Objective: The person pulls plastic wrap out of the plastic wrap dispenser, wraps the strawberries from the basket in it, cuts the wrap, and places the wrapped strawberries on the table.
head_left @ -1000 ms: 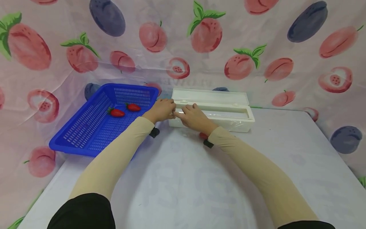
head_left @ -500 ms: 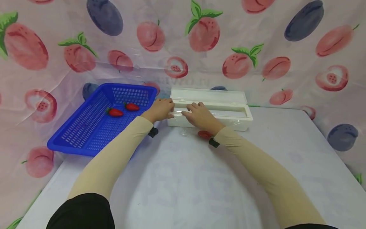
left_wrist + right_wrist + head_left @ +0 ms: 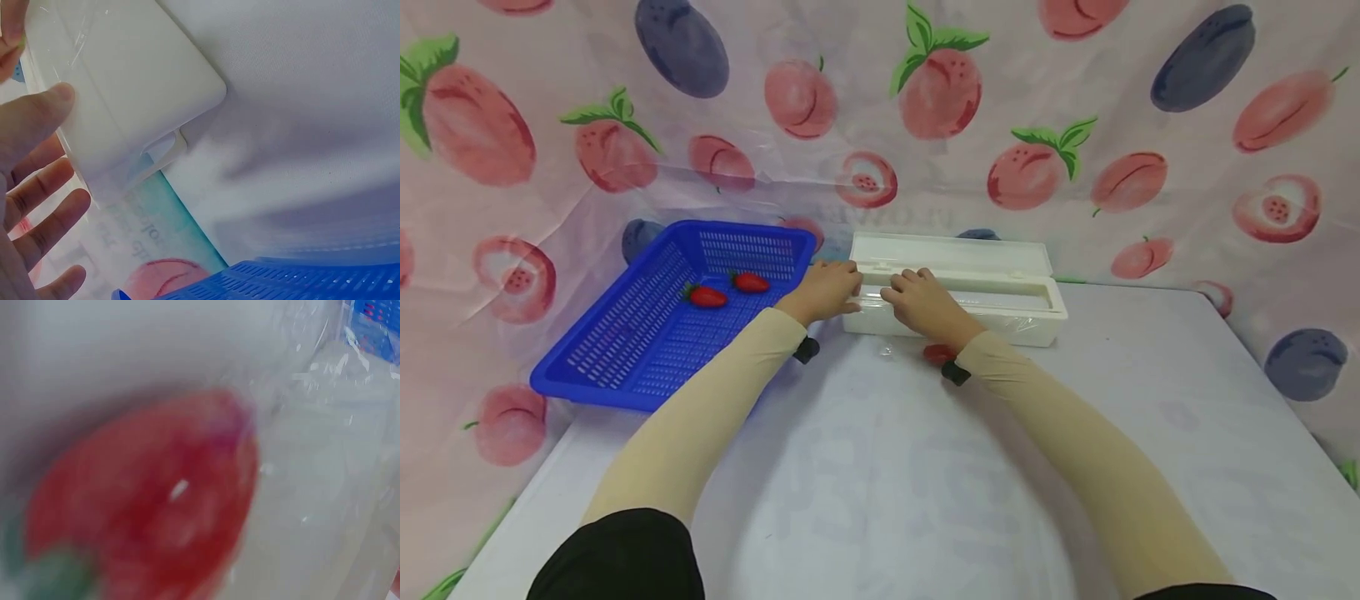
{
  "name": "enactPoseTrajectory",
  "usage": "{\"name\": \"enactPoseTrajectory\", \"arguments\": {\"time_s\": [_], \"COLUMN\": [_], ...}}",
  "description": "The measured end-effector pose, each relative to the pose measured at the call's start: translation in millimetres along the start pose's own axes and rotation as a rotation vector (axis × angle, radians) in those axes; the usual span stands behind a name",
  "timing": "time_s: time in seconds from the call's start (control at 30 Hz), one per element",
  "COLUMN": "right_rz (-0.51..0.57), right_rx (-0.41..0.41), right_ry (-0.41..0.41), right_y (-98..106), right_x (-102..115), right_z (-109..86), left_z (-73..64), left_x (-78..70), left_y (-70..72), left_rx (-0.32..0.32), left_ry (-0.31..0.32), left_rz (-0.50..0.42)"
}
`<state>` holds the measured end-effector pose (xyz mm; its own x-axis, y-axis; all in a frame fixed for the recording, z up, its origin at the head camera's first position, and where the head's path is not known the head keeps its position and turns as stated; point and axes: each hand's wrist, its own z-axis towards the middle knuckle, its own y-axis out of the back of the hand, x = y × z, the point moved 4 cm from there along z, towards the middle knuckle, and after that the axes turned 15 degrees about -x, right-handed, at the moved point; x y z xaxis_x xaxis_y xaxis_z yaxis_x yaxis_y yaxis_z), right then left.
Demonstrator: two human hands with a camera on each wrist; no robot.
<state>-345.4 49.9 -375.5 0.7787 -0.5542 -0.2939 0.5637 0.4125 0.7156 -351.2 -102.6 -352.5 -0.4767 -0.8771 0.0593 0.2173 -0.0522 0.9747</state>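
Note:
A long white cling film box point(image 3: 1030, 327) stands at the back of the table with its lid point(image 3: 951, 250) up. My left hand point(image 3: 826, 290) holds its left end; the left wrist view shows the thumb on the front wall and the other fingers spread past the edge. My right hand point(image 3: 928, 310) bends its fingers over the front edge, seemingly pinching the clear cling film point(image 3: 886, 348); its fingertips are too small to tell exactly. The film hangs down the front onto the table. Below my right wrist lies a red strawberry point(image 3: 162, 494), close beside the film in the right wrist view.
A blue perforated basket point(image 3: 617, 350) stands left of the box. Inside it lie two strawberries, one nearer point(image 3: 706, 296) and one farther point(image 3: 749, 282). The white-covered table point(image 3: 880, 467) meets a fruit-printed backdrop point(image 3: 955, 183) right behind the box.
My right hand has slid right along the box's front edge, away from the left hand, and then stays. More of the strawberry shows beneath the right wrist. The left hand keeps its place.

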Motion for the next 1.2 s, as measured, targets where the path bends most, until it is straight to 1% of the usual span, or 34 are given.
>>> {"name": "enactPoseTrajectory", "arguments": {"time_s": [0.2, 0.27, 0.47, 0.83, 0.97, 1.1, 1.2], "right_rz": [0.026, 0.04, 0.069, 0.025, 0.015, 0.01, 0.005], "right_rx": [0.058, 0.062, 0.057, 0.082, 0.087, 0.098, 0.093], "right_ry": [-0.032, -0.045, -0.073, -0.06, -0.075, -0.092, -0.096], "right_y": [12, 14, 22, 40, 48, 55, 60], "right_x": [-13, -18, -33, -52, -60, -67, -71], "right_z": [-15.4, -20.5, -39.8, -67.5, -78.8, -89.6, -96.0], "left_z": [-0.9, -1.2, -1.6, -1.8, -1.9, -2.2, -2.8], "left_x": [-3.0, -3.1, -3.0, -3.5, -3.4, -3.4, -5.6], "left_y": [3.1, 4.1, 3.6, 2.5, 1.9, 0.8, 1.7], "left_rx": [-0.004, -0.009, 0.001, -0.014, -0.019, -0.026, -0.044], "left_ry": [-0.006, -0.01, -0.011, -0.011, -0.013, -0.029, -0.067], "left_rz": [-0.01, -0.014, -0.018, -0.018, -0.01, 0.017, 0.054]}}
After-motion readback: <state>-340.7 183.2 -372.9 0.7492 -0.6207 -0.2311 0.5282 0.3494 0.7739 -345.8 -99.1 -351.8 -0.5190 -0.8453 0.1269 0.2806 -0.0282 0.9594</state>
